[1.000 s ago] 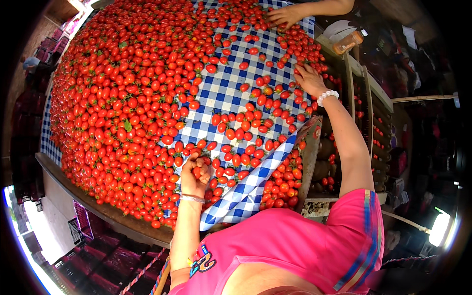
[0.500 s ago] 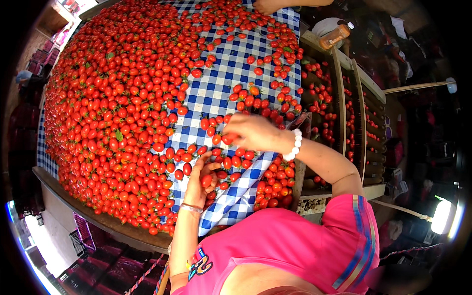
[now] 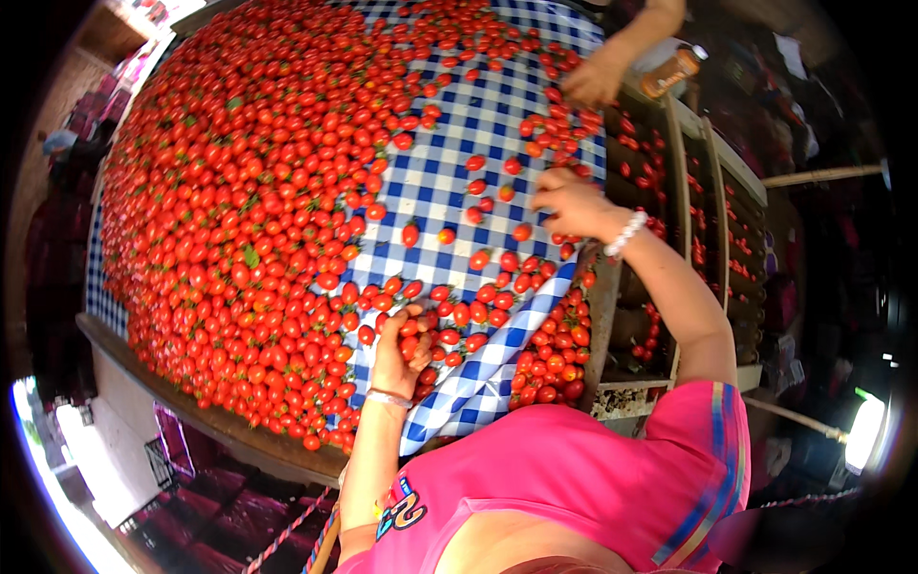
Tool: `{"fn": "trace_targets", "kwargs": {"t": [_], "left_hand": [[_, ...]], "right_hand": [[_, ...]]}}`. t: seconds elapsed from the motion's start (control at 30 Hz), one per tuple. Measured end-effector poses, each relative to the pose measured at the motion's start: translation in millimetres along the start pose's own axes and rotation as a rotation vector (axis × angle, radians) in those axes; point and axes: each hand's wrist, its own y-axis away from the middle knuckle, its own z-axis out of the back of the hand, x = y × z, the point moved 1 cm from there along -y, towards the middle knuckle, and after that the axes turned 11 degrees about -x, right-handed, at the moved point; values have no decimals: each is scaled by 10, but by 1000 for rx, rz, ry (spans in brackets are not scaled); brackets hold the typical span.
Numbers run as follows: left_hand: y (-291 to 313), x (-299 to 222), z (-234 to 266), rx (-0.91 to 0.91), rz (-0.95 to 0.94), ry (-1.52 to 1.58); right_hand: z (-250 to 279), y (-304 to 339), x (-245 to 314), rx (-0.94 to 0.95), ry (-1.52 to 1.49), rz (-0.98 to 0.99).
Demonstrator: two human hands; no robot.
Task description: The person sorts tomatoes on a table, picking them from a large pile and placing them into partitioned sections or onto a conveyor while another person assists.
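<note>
Many red cherry tomatoes (image 3: 239, 191) lie heaped on a blue-and-white checked cloth (image 3: 435, 182). At the cloth's near fold, my left hand (image 3: 404, 349) is curled palm-up around a few of these tomatoes, with more loose ones beside its fingers. My right hand (image 3: 577, 206), with a white bead bracelet (image 3: 626, 233) at its wrist, is over the cloth's right edge. Its fingers are bent and apart, slightly blurred, close to several loose tomatoes; I see nothing gripped in them.
Another person's hand (image 3: 598, 78) reaches onto tomatoes at the far right. Beyond the cloth's right edge runs a framed roller rack (image 3: 681, 191) with tomatoes on it. A bottle of orange-brown drink (image 3: 672, 73) stands beside it. More tomatoes (image 3: 555, 354) lie right of the folded cloth.
My right hand has moved right and away from me, from beside my left hand to the cloth's edge. Fewer tomatoes lie mid-cloth. The other person's hand has come nearer.
</note>
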Motion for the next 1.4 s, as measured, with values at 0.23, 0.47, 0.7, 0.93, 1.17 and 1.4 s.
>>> {"fn": "trace_targets", "kwargs": {"t": [0.23,0.47,0.7,0.93,1.17,1.4], "left_hand": [[46,-2,-8,-2,-40,-47],[68,18,-57,-4,-57,-84],[78,15,-59,-19,-67,-122],[70,3,-58,-84,-46,-118],[37,6,-74,-115,-38,-91],[55,-7,-54,-127,-36,-88]], "right_hand": [[204,-645,380,-93,138,-337],[-666,-2685,1257,-514,-267,256],[-736,-3085,1289,-234,-124,-92],[-545,-2179,1405,108,360,-168],[-1018,-2273,1710,-211,-106,197],[-857,-2489,2097,159,66,136]]}}
